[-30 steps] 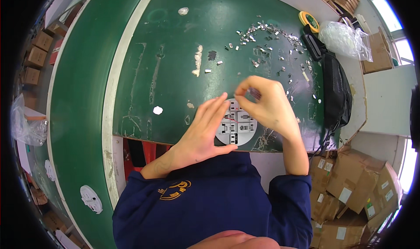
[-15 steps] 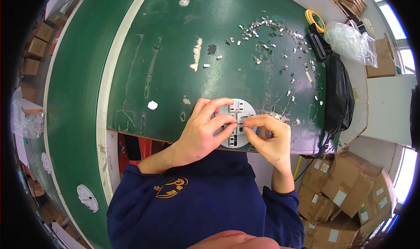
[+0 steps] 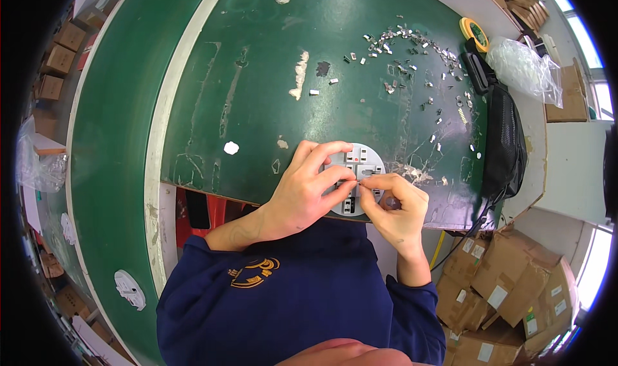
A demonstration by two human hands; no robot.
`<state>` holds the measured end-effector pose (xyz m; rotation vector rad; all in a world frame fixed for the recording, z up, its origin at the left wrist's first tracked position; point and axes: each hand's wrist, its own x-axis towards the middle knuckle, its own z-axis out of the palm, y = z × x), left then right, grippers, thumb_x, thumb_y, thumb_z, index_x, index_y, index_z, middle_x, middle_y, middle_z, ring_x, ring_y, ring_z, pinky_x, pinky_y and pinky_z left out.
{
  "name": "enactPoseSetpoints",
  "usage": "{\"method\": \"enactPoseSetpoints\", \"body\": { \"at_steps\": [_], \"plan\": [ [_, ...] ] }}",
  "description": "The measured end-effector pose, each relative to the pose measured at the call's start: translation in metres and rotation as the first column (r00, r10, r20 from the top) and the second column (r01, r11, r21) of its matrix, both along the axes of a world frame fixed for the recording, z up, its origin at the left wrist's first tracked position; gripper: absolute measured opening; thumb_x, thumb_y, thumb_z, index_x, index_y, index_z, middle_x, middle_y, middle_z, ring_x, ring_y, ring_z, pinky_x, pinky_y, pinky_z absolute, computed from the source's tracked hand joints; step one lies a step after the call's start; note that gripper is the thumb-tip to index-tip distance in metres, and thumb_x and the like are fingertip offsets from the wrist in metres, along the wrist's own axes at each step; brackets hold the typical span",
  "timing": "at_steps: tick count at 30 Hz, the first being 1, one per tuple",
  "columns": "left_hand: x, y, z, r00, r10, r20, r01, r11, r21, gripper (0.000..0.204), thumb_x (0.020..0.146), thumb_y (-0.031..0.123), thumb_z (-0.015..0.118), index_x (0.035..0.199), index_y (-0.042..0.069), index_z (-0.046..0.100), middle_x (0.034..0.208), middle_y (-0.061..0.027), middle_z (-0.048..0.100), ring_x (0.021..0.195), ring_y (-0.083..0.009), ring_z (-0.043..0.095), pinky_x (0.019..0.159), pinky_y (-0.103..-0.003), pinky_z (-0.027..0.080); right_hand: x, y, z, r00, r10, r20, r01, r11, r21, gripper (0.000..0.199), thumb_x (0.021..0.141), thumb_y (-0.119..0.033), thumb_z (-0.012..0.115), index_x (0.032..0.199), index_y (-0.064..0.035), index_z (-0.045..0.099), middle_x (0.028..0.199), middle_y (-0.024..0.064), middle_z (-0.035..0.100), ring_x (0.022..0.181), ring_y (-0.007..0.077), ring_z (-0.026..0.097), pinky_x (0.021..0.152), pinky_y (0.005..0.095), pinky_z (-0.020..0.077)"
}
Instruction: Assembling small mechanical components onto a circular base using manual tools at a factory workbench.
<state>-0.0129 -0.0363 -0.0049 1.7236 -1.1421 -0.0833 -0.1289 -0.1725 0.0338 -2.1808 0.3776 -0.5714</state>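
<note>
At the near edge of the green table (image 3: pixel 257 96), the left hand (image 3: pixel 302 195) lies across the left half of a round grey disc (image 3: pixel 358 173), its fingers (image 3: pixel 325 154) curled over the disc's rim and face and pressing it flat. The disc sits partly over the table's edge, right in front of the person's chest; slotted recesses show on its uncovered upper part.

Just right of the disc's middle the two hands meet. The right hand (image 3: pixel 396 208) comes in from the lower right with thumb and forefinger pressed together on a small metal clip (image 3: pixel 362 183), whose tip touches the disc's face. The clip is too small to tell how its long axis lies. The right hand is the nearer one to the slots, which lie just above and left of its fingertips.

Farther right and well apart, loose metal clips (image 3: pixel 412 51) lie scattered across the far table, beside a black bag (image 3: pixel 502 141).
</note>
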Motion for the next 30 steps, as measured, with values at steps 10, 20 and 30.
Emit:
{"method": "enactPoseSetpoints", "body": {
  "at_steps": [10,20,30],
  "plan": [
    [0.001,0.001,0.002,1.000,-0.019,0.009,0.018,1.000,0.015,0.017,0.076,0.004,0.076,0.090,0.008,0.067,0.123,-0.0059,0.058,0.092,-0.0261,0.051,0.079,-0.033,0.050,0.001,0.003,-0.004,1.000,-0.020,-0.009,0.021,1.000,0.023,0.014,0.073,0.004,0.076,0.082,-0.0038,0.070,0.072,-0.0003,0.069,0.048,0.0004,0.041,0.044,0.0190,0.0304],
    [0.001,0.002,-0.003,1.000,-0.012,-0.027,0.011,0.999,-0.039,0.022,0.072,-0.001,0.076,0.091,0.007,0.069,0.122,-0.0031,0.061,0.089,-0.0215,0.049,0.074,-0.030,0.047,0.003,-0.003,0.010,0.988,0.028,-0.155,-0.011,0.994,0.111,0.008,0.079,-0.002,0.075,0.085,-0.0028,0.069,0.064,-0.0004,0.062,0.047,0.0024,0.044,0.043,0.0218,0.0326],
    [0.002,0.003,-0.003,0.999,-0.019,-0.041,0.017,0.999,-0.038,0.021,0.073,-0.001,0.076,0.091,0.007,0.069,0.121,-0.0038,0.062,0.088,-0.0210,0.050,0.074,-0.030,0.048,0.008,-0.003,0.012,0.991,0.040,-0.131,-0.026,0.993,0.112,0.010,0.077,0.003,0.073,0.085,-0.0027,0.070,0.069,0.0001,0.062,0.053,0.0036,0.043,0.047,0.0218,0.0306]
  ]
}}
